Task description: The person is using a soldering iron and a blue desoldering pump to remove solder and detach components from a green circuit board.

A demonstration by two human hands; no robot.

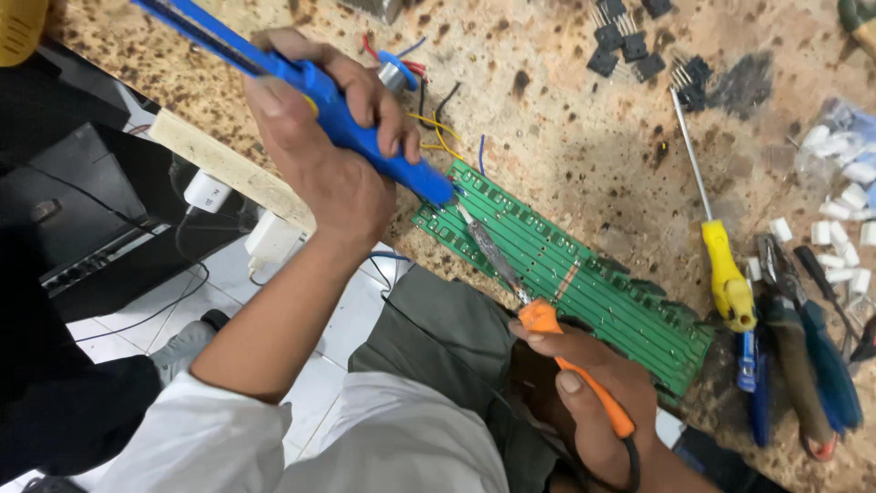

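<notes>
Clutter crowds the speckled desk [584, 155] around a long green circuit board [584, 274] that lies slantwise over the desk's near edge. The left hand [333, 146] is clamped round a blue desoldering pump [347, 119], its nozzle down on the board's far end. The right hand [593, 383] grips an orange-handled soldering iron [538, 315], its metal shaft reaching up the board to the pump's tip. Loose coloured wires [438, 128] lie just behind the pump. Toward the right edge rest a yellow-handled screwdriver [725, 269], pliers [803, 338], black components [630, 41] and small white pieces [839, 210].
</notes>
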